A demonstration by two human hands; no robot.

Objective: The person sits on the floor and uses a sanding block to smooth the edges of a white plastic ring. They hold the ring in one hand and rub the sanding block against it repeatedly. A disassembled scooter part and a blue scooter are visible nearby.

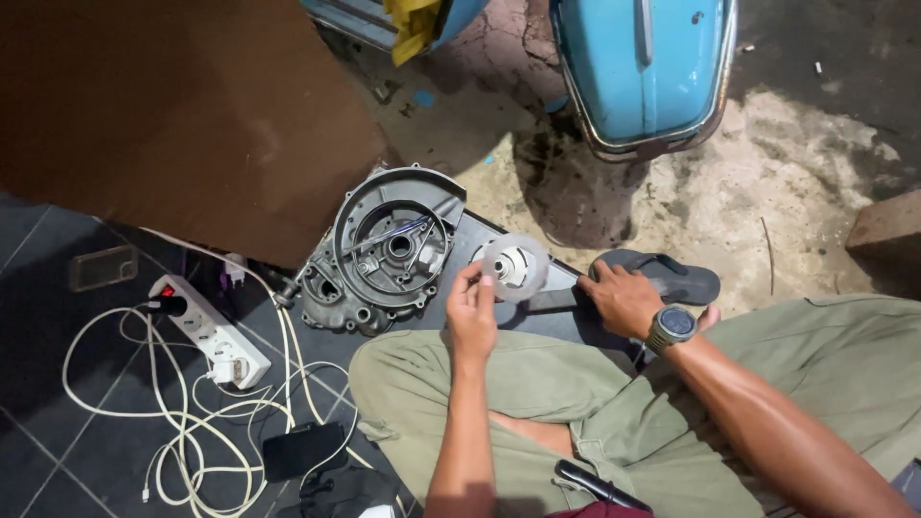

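A thin, pale, ring-shaped disc (515,268) is held up by its left edge, pinched between thumb and fingers of the left hand (471,309). It hangs just right of the grey metal engine casing (384,251), above a dark mat (499,312), and partly screens a small round part lying there.

The right hand (625,299) is laid flat, fingers spread, on the mat's far edge, right of the casing and touching a dark sandal (672,276); nothing is gripped by it. A watch (671,326) is worn on that wrist.

Judgement on handling: the disc looks thin and flexible, so a light pinch at the rim is probably best. If it is kept level and square to the casing's round opening, bending should be avoided. The flat right hand would serve to steady the mat.

Count:
- disc: one
- casing: one
- sandal: one
- white power strip (209,331), left of the casing: one
- phone (103,267), further left: one
- white cables (182,422), below left of the casing: several, tangled, not countable
- blue scooter body panels (641,67), beyond the casing: two in view
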